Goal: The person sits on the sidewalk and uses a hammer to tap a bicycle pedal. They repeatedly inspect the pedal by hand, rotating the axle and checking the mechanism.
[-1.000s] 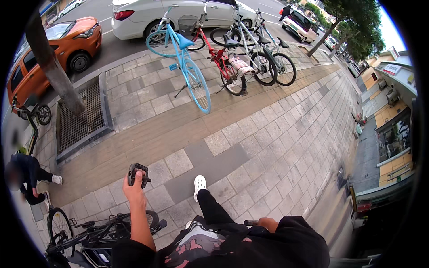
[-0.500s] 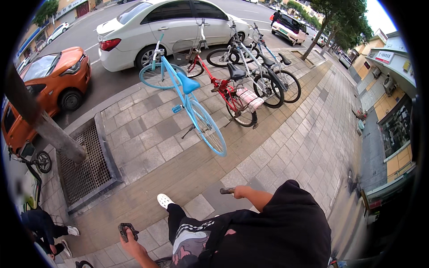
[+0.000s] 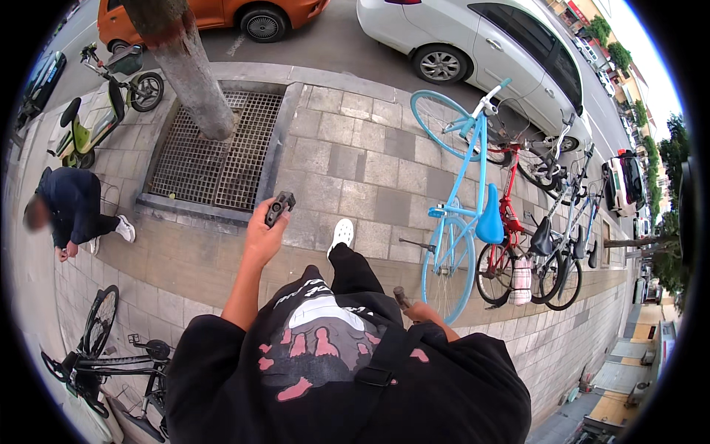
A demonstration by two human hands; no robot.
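Note:
My left hand (image 3: 260, 238) is raised in front of me and closed around a small black pedal-like block (image 3: 280, 207), held above the paving. My right hand (image 3: 427, 313) stays low at my right hip, partly hidden by my black sleeve. It grips a short dark tool (image 3: 400, 297) whose end pokes out toward the light blue bicycle (image 3: 464, 222). My leg with a white shoe (image 3: 341, 234) steps forward between the two hands.
A red bicycle (image 3: 510, 222) and dark bicycles stand right of the blue one, with a white car (image 3: 473, 37) behind. Ahead are a tree trunk (image 3: 185, 74), a metal grate (image 3: 214, 148) and an orange car (image 3: 214, 15). A crouching person (image 3: 70, 207), a green scooter (image 3: 96, 111) and a black bicycle (image 3: 111, 355) are on the left.
The view has swung left: the blue bicycle slid from ahead to my right, and the tree and grate are now in front. My left hand has risen with the black block.

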